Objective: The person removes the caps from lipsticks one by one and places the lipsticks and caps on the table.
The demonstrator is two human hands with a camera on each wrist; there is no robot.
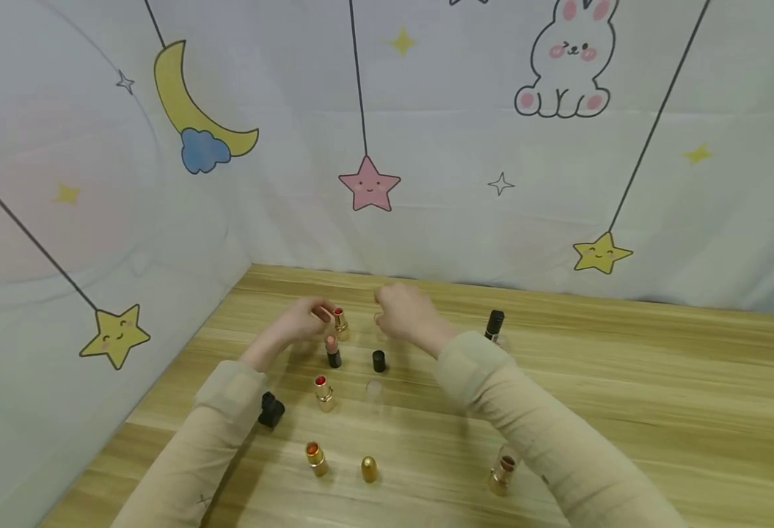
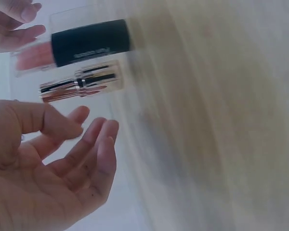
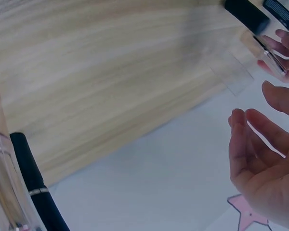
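Note:
My left hand [image 1: 309, 317] hovers just left of a gold lipstick with a red tip [image 1: 340, 323]; its fingers are loosely bent and hold nothing. In the left wrist view the gold lipstick [image 2: 81, 81] stands apart from the fingertips, beside a pink lipstick in a black base [image 2: 90, 43]. To the right, my right hand [image 1: 405, 312] is raised over the back of the table, fingers loosely curved. Between its thumb and fingers [image 3: 239, 126] nothing is held in the right wrist view. A clear cap [image 3: 232, 74] stands near those fingertips.
Nearer me stand a black cap [image 1: 378, 361], another clear cap [image 1: 374, 391], a red lipstick [image 1: 323, 394], an orange lipstick [image 1: 316, 458], a gold cap [image 1: 370, 469] and a black object [image 1: 271, 409]. Rightward are a black tube [image 1: 494, 325] and a brownish lipstick [image 1: 502, 473]. A printed curtain [image 1: 453, 220] borders the table.

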